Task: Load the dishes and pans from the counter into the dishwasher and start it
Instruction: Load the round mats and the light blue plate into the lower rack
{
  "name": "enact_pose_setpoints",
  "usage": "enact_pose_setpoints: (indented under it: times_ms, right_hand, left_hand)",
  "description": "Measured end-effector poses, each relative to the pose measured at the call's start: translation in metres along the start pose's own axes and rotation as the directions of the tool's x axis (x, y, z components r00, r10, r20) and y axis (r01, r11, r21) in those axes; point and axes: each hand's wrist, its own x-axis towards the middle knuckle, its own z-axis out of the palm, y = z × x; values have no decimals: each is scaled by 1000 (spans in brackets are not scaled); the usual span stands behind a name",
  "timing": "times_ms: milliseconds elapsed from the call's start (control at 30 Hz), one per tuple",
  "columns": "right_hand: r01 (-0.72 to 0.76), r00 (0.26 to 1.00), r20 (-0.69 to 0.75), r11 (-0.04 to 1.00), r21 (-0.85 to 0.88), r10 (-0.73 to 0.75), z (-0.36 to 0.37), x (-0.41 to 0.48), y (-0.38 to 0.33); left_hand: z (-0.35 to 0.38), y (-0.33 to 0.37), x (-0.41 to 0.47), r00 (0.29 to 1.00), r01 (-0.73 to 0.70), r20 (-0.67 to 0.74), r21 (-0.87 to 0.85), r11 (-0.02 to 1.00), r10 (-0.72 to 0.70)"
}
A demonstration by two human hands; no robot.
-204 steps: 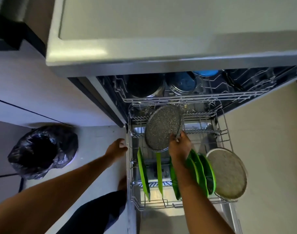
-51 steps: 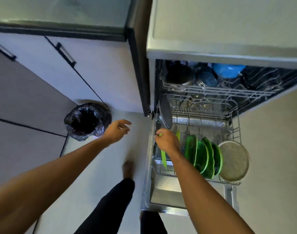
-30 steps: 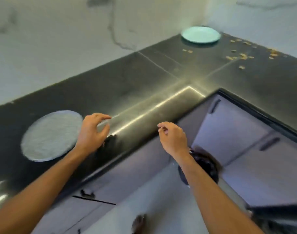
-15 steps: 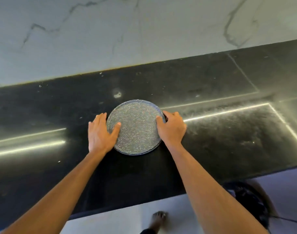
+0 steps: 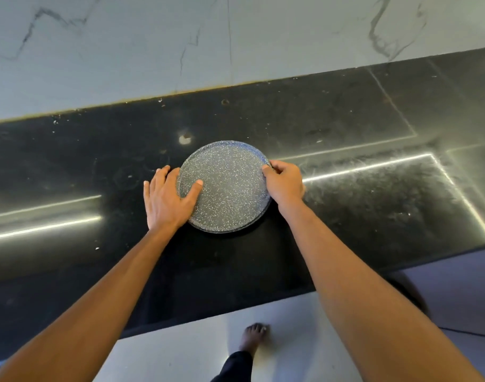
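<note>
Speckled plate (image 5: 230,186): is lying flat at the middle of the frame on the dark tabletop (image 5: 346,205), between the two hands.
Left hand (image 5: 166,201): its fingers are lying nearly straight and close together along the plate's left rim, while the thumb is spreading out and pressing on the plate's top face.
Right hand (image 5: 284,183): its fingers are curling over the plate's upper right rim and gripping it, with the knuckles covering that stretch of the edge.
Around: a pale crumb (image 5: 184,139) is sitting just above the plate. Bright light streaks (image 5: 42,227) are reflecting at left and right. A bare foot (image 5: 253,336) is standing on the pale floor (image 5: 180,351) at the bottom.
Materials: the plate is showing a round, shallow-rimmed shape, grey with white flecks. The tabletop is looking black, glossy and smudged. The wall (image 5: 153,45) across the top is showing pale marble with dark veins.
</note>
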Motion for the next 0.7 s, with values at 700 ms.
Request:
enact_pose_setpoints:
  times_ms: [700]
  right_hand:
    - [-94, 809, -428, 807, 584, 404, -333, -216, 225]
  left_hand:
    - [79, 314, -242, 824, 136, 460, -728, 672, 332]
